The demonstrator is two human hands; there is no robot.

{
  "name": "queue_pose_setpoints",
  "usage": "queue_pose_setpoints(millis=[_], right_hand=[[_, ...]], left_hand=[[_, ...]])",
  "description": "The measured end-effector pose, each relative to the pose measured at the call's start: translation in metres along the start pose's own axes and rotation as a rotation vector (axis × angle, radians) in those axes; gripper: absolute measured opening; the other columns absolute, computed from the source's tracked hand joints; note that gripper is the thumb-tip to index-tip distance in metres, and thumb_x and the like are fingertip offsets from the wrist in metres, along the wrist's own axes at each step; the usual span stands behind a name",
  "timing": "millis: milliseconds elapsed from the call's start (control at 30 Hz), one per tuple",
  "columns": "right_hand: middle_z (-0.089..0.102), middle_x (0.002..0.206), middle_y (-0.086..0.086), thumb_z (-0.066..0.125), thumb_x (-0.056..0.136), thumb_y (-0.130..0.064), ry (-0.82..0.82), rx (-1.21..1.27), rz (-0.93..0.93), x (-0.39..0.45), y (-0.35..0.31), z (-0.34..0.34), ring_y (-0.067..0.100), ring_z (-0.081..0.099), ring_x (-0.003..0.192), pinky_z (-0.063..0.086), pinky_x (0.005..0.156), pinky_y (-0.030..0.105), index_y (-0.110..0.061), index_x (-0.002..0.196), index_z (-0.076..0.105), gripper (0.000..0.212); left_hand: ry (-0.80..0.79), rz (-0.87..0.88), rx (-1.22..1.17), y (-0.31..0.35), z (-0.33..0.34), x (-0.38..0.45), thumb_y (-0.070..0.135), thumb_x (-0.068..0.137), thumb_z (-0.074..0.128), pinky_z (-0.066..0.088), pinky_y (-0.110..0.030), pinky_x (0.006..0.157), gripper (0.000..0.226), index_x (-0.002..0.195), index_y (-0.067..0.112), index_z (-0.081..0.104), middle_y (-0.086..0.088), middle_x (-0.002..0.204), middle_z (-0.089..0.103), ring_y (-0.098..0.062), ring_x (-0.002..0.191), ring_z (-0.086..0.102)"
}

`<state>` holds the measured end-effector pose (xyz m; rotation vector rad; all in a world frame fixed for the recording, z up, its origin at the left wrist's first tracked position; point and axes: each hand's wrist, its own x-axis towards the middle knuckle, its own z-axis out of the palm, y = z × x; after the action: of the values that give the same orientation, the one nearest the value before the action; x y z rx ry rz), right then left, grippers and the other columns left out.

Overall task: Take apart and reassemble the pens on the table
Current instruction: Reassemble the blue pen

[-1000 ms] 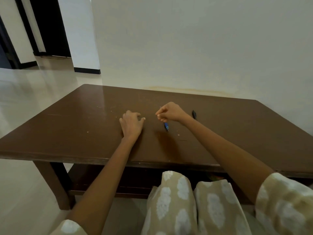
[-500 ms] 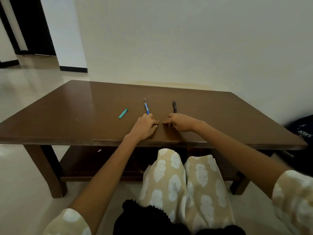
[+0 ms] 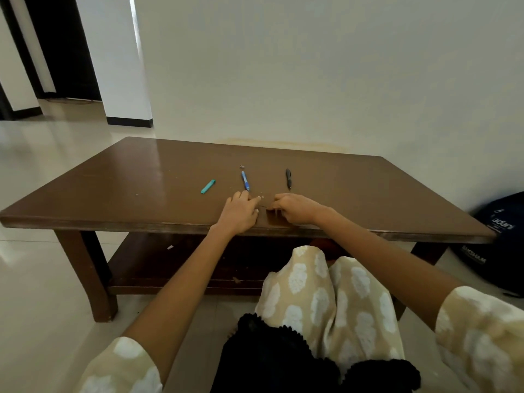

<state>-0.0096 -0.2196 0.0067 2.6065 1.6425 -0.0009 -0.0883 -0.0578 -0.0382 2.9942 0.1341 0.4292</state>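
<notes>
Near the front edge of the brown table [image 3: 368,199], my left hand [image 3: 241,212] rests on the top with its fingers relaxed. My right hand [image 3: 295,208] sits just to its right, fingers curled down, and seems to pinch the end of a thin refill [image 3: 263,206] that lies between the hands. A blue pen [image 3: 245,180] lies just beyond my left fingertips. Farther right lies a black pen [image 3: 288,178], and a teal pen part [image 3: 208,186] lies to the left. A tiny piece [image 3: 242,166] sits past the blue pen.
The low table has a lower shelf [image 3: 158,268] with a small white scrap on it. A dark bag [image 3: 499,242] stands on the floor at the right. My knees in patterned cloth [image 3: 320,293] are against the table's front. A wall stands behind.
Both hands have drawn back toward the table's front edge. My right hand let go of the blue pen, which now lies on the table. The view has pulled back, showing the teal part.
</notes>
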Motion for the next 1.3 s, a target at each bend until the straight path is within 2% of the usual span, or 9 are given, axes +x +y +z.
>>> queue_pose_setpoints(millis=[100,233,400,567,733,900,1033,1200,1300], right_hand=[[0.056,0.118,0.009,0.042,0.089,0.002,0.044,0.081,0.033,0.000,0.003,0.002,0.023,0.053,0.107,0.045,0.092,0.033,-0.013,0.126,0.057,0.042],[0.053,0.118,0.010,0.041,0.091,-0.001,0.093,0.159,0.143,0.005,0.007,0.006,0.024,0.051,0.108,0.041,0.090,0.029,-0.012,0.129,0.053,0.041],[0.049,0.116,0.010,0.039,0.092,-0.004,-0.033,0.052,0.111,0.004,-0.001,0.003,0.024,0.047,0.106,0.043,0.092,0.036,-0.013,0.132,0.051,0.042],[0.055,0.114,0.008,0.040,0.091,0.000,0.015,0.119,0.100,-0.007,-0.008,0.000,0.021,0.052,0.104,0.040,0.087,0.026,-0.013,0.127,0.058,0.042],[0.063,0.106,0.005,0.052,0.094,-0.016,0.080,0.153,0.035,-0.019,-0.018,0.000,0.018,0.057,0.096,0.045,0.087,0.031,-0.014,0.111,0.068,0.024],[0.067,0.093,0.003,0.061,0.089,-0.030,0.119,0.173,0.023,-0.025,-0.031,-0.001,0.010,0.055,0.078,0.042,0.071,0.024,-0.013,0.100,0.073,0.023],[0.068,0.095,0.004,0.064,0.087,-0.024,0.173,0.090,0.041,-0.026,-0.039,0.001,0.018,0.062,0.087,0.049,0.078,0.032,-0.012,0.098,0.073,0.019],[0.068,0.086,0.003,0.065,0.085,-0.018,0.245,0.067,0.066,-0.023,-0.044,0.001,0.010,0.054,0.069,0.039,0.064,0.023,-0.011,0.086,0.071,0.010],[0.067,0.079,0.003,0.065,0.083,-0.017,0.247,0.086,0.065,-0.021,-0.044,0.000,0.014,0.059,0.067,0.046,0.063,0.026,-0.010,0.081,0.071,0.009]], left_hand=[[-0.053,0.015,0.095,0.006,-0.002,0.007,0.028,0.098,0.032,0.034,-0.044,0.098,0.044,0.141,0.023,0.037,-0.020,0.142,0.034,-0.032,0.125,0.037],[-0.021,0.029,0.121,0.006,0.003,0.007,0.028,0.097,0.032,0.035,-0.044,0.096,0.042,0.136,0.024,0.046,-0.019,0.142,0.035,-0.032,0.124,0.038],[-0.007,0.090,0.098,0.002,0.000,-0.002,0.029,0.096,0.034,0.037,-0.039,0.086,0.042,0.135,0.025,0.048,-0.012,0.129,0.044,-0.026,0.111,0.042],[0.067,0.144,-0.015,-0.001,0.000,-0.017,0.028,0.095,0.037,0.037,-0.034,0.083,0.038,0.128,0.021,0.055,-0.004,0.114,0.052,-0.019,0.101,0.044],[0.125,0.231,-0.089,-0.005,-0.001,-0.032,0.033,0.094,0.045,0.036,-0.027,0.077,0.033,0.119,0.019,0.061,0.000,0.111,0.058,-0.011,0.095,0.045],[0.205,0.307,-0.101,-0.008,-0.003,-0.045,0.031,0.090,0.056,0.038,-0.023,0.075,0.028,0.112,0.017,0.066,0.001,0.107,0.063,-0.011,0.092,0.050],[0.236,0.315,-0.090,-0.003,-0.008,-0.049,0.027,0.089,0.059,0.045,-0.027,0.074,0.024,0.107,0.015,0.069,0.000,0.103,0.065,-0.013,0.090,0.054],[0.209,0.291,-0.120,-0.002,-0.014,-0.047,0.025,0.086,0.064,0.041,-0.024,0.070,0.015,0.092,0.013,0.069,-0.002,0.093,0.063,-0.010,0.081,0.049],[0.186,0.280,-0.129,-0.002,-0.017,-0.042,0.026,0.084,0.066,0.038,-0.022,0.070,0.014,0.089,0.013,0.069,-0.001,0.090,0.063,-0.007,0.078,0.047]])
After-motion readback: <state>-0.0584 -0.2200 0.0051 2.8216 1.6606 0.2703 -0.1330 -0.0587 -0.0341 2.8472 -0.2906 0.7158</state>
